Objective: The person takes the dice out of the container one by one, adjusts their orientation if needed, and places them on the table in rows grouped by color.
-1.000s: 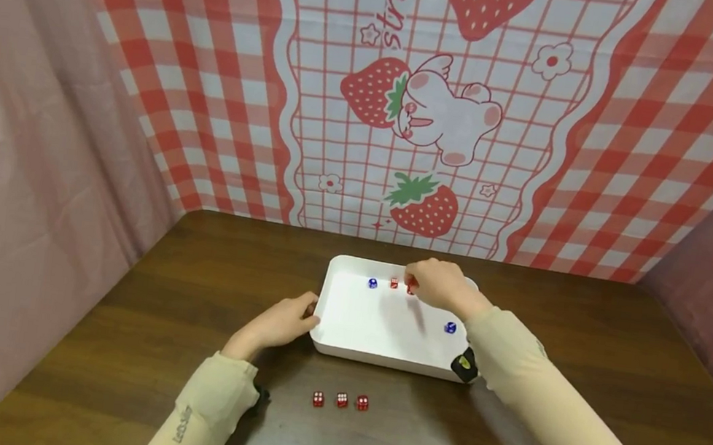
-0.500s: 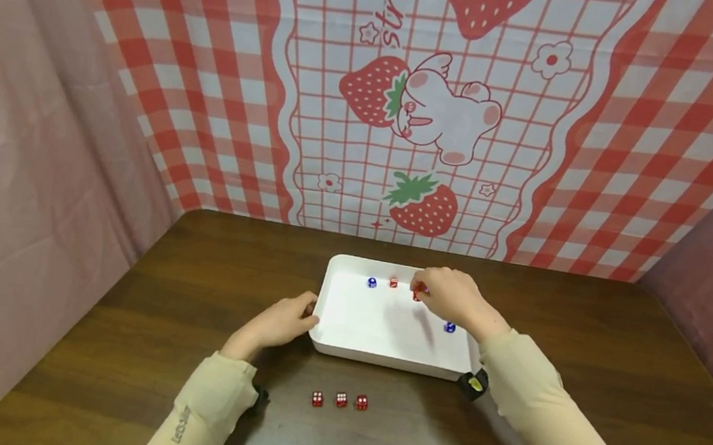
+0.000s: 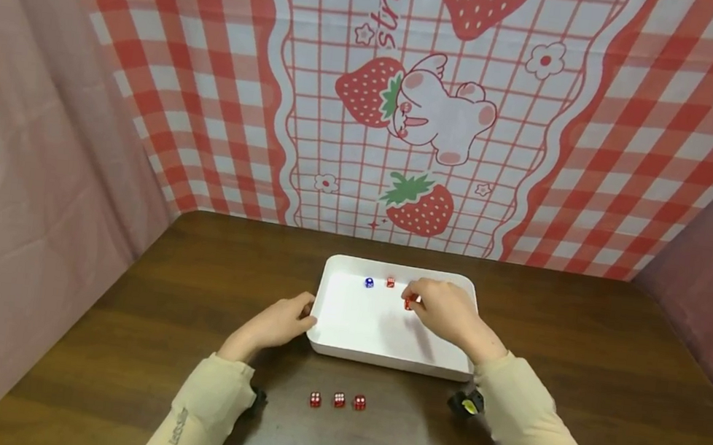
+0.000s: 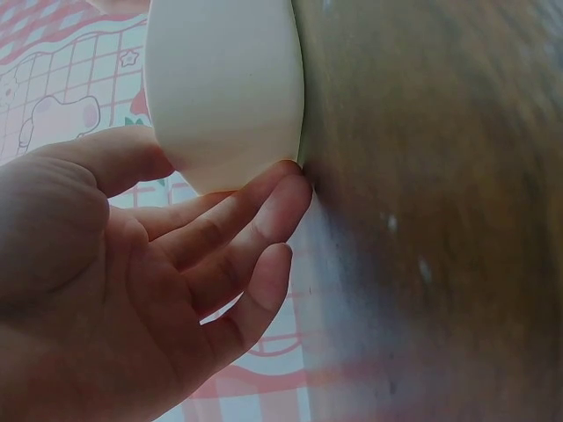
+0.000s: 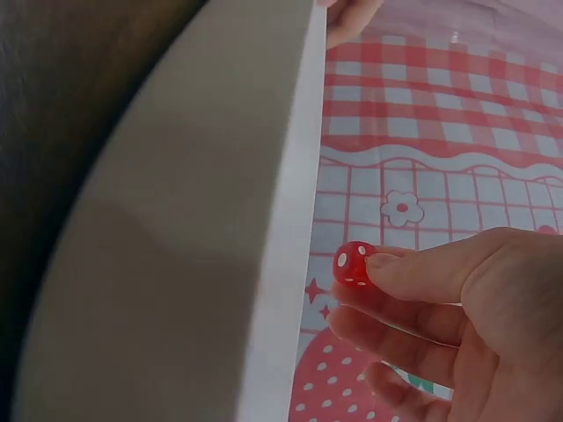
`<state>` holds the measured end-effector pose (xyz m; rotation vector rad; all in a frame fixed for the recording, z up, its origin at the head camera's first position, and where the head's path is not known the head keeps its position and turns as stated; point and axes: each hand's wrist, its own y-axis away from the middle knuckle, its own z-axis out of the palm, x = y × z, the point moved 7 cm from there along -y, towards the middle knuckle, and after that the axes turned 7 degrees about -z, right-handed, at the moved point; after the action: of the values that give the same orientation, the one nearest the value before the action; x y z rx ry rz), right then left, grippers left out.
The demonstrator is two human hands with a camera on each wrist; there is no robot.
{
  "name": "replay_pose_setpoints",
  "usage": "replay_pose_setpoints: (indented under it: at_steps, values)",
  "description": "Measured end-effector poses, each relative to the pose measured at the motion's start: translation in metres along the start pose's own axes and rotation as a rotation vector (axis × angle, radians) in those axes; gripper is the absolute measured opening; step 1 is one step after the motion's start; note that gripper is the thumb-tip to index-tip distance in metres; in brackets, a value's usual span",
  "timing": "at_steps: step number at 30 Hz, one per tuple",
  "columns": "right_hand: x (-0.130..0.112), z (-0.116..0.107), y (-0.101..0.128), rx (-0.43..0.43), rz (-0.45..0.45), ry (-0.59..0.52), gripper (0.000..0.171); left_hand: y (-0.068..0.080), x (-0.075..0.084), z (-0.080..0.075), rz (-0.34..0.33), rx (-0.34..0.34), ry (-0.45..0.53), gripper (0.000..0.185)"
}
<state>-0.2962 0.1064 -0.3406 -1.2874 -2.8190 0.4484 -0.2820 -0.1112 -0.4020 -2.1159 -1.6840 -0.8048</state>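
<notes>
A red die (image 5: pixel 352 263) with white pips is pinched between the thumb and fingers of my right hand (image 3: pixel 445 312), above the white tray (image 3: pixel 351 325). In the right wrist view the die is clear of the tray's rim. My left hand (image 3: pixel 274 323) holds the tray's left end; in the left wrist view its thumb lies at the rim and its fingertips (image 4: pixel 286 189) touch the lower outer wall. Inside the tray, near the back wall, sit a blue die (image 3: pixel 369 283) and another red die (image 3: pixel 391 282).
In front of the tray, several centimetres off, a red die (image 3: pixel 315 399), a second red die (image 3: pixel 339 400) and a third red die (image 3: pixel 359 402) form a row on the brown wooden table (image 3: pixel 228 252). A strawberry-print cloth (image 3: pixel 435 114) hangs behind the table.
My right hand has come toward the front of the tray with the red die. A blue die seen earlier at the tray's right is now hidden by that hand. My left hand stays put.
</notes>
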Motion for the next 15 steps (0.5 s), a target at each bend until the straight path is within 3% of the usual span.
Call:
replay_pose_setpoints:
  at_steps: [7, 15]
  values:
    - [-0.01, 0.003, 0.01, 0.02, 0.043, -0.034, 0.013, 0.0, 0.002, -0.002, -0.001, 0.0, 0.008, 0.022]
    - [-0.02, 0.003, 0.021, 0.092, 0.022, -0.045, 0.013, -0.001, 0.002, 0.0, -0.001, -0.001, 0.005, 0.022]
